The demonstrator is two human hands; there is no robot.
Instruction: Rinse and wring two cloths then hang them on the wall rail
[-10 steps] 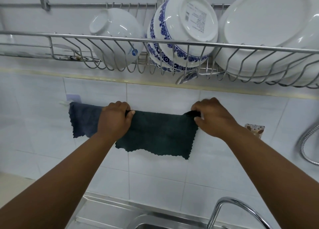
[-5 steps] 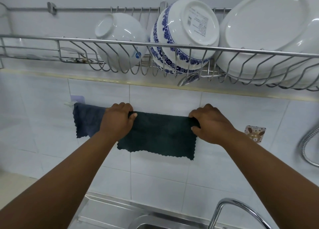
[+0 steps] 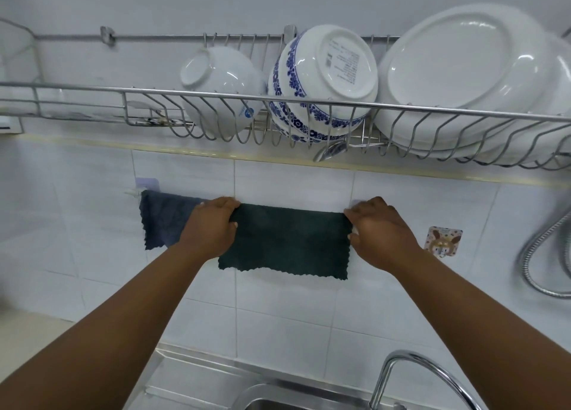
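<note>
Head view: dark green cloth (image 3: 287, 239) draped flat on the tiled wall below the dish rack (image 3: 278, 100). Left hand (image 3: 210, 227) pinching its left edge, right hand (image 3: 378, 228) its right edge. Blue cloth (image 3: 163, 218) just left.

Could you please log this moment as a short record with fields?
green cloth: draped over wall rail, spread flat
grey cloth: hanging left of it, partly behind left hand
left hand: gripping green cloth's left edge
right hand: gripping its right edge
dish rack: above, holding bowls and plates
faucet: below, right
</note>
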